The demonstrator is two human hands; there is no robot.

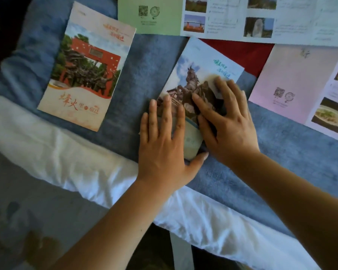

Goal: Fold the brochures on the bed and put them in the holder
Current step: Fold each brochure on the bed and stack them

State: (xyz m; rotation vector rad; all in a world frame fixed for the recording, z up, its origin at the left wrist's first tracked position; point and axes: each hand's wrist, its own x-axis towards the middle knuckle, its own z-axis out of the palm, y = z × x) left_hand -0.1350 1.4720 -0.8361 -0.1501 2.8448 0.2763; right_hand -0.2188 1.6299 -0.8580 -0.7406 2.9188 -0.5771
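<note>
A folded brochure with a horse statue on a blue cover point(205, 65) lies on the blue blanket in the middle of the bed. My left hand point(162, 145) lies flat on its lower left part with straight fingers. My right hand point(226, 117) presses flat on its right side, fingers spread. A second folded brochure with a red gate on its cover point(86, 69) lies to the left, apart from both hands. No holder is in view.
An unfolded green and white brochure point(242, 18) lies along the far edge. An unfolded pink brochure with food photos point(300, 84) lies at the right. The blue blanket point(142, 63) covers a white sheet point(66, 152) near me. A red patch point(242, 53) shows beneath the papers.
</note>
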